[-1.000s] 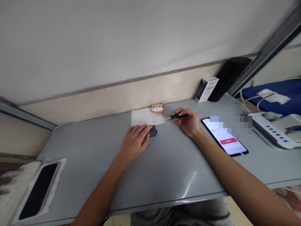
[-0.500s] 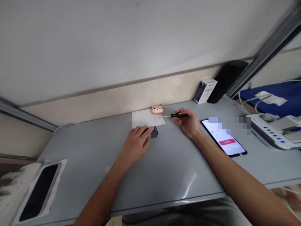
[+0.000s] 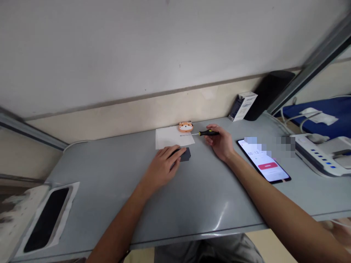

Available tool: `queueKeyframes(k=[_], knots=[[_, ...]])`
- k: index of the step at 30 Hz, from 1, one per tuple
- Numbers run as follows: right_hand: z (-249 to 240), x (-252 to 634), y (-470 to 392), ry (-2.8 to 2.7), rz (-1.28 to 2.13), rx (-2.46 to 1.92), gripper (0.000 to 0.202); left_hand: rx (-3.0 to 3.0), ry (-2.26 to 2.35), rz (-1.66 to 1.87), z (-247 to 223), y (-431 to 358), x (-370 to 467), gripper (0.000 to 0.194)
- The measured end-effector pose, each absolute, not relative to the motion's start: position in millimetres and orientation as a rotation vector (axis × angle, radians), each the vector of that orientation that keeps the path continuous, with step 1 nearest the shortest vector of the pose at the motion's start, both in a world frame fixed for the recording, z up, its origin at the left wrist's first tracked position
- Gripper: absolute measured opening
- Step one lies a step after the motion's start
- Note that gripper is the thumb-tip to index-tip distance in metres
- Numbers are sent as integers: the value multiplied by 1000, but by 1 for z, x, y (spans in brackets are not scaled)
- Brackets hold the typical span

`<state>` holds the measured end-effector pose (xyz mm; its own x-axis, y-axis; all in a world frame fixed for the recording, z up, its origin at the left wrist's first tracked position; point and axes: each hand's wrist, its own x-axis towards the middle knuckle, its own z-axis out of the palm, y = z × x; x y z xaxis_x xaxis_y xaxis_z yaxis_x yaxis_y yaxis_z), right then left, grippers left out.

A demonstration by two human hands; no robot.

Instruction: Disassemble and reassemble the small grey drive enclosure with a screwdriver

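Head view: I see the left hand [image 3: 163, 166] reaching forward palm-down, its fingers and thumb wrapped about one dark grey rectangular block [image 3: 185, 154] at the grey, smooth tabletop [image 3: 109, 175], just in front of the white paper [image 3: 166, 138]. The right hand [image 3: 221, 142] is turned thumb-up, fingers curled round the black-and-yellow handle of one thin-shafted metal screwdriver [image 3: 205, 133], its tip pointing left across the paper. I count one orange-and-white animal-faced case [image 3: 185, 126] behind and one lit, black-edged phone [image 3: 264, 162] beside the right forearm.
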<state>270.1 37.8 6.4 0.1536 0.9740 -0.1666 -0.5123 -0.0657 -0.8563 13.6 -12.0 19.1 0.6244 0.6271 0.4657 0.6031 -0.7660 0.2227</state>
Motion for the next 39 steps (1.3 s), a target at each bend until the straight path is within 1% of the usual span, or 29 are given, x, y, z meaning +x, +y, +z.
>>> queueKeyframes(k=[5,6,8,10,14,16,19,24,31,39], knots=[[7,268,38,-644,1309,-1037,34,2473,1046,906,26,-6,-2,43],[7,268,39,-658,1286,-1045,37,2379,1068,906,27,-4,-6,40],[8,268,40,-678,1198,-1064,44,2202,1100,902,26,2,-13,28],[12,270,41,-682,1036,-1086,48,2037,1120,911,22,7,-17,22],[24,276,32,-765,667,-1108,43,1822,1162,940,13,14,-14,35],[31,275,21,-941,581,-1105,39,1849,1208,909,11,14,-11,37],[36,268,3,-1177,485,-1100,31,1999,1294,854,10,10,-8,34],[35,250,-14,-1460,314,-1022,27,2175,1344,802,9,7,-5,31],[34,241,-14,-1594,185,-907,26,2309,1301,803,3,11,-3,29],[24,243,-16,-1618,189,-870,26,2362,1279,792,2,10,-2,28]])
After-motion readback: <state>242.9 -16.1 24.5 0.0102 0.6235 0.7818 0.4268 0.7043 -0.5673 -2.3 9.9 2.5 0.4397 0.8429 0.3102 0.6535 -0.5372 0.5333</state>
